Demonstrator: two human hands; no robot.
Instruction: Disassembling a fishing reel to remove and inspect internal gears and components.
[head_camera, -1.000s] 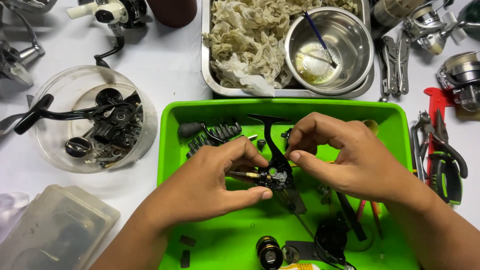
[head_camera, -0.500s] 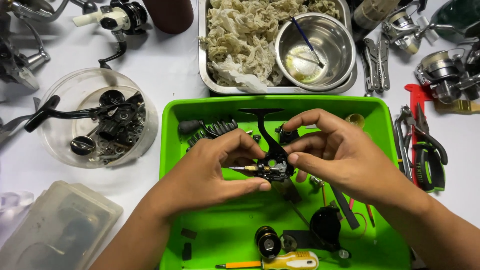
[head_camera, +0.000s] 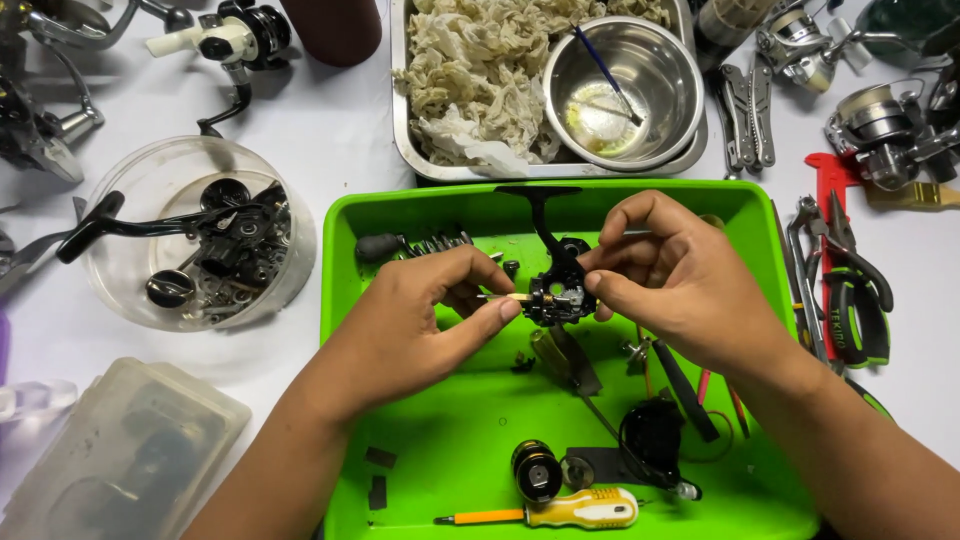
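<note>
We hold black reel body (head_camera: 556, 290) over green tray (head_camera: 440, 200): right hand (head_camera: 680, 285) pinching it, left hand (head_camera: 425, 320) gripping brass shaft (head_camera: 505, 298). Reel stripped; loose parts (head_camera: 560, 465) not yet refitted.

white tabletop (head_camera: 350, 130), evenly lit, cluttered; no walls visible.

Your right hand (head_camera: 680, 285) hides part of the black reel body (head_camera: 555, 290); whatever your fingertips pinch there is too small to tell. The clear plastic box (head_camera: 120, 455) runs off the bottom edge.
</note>
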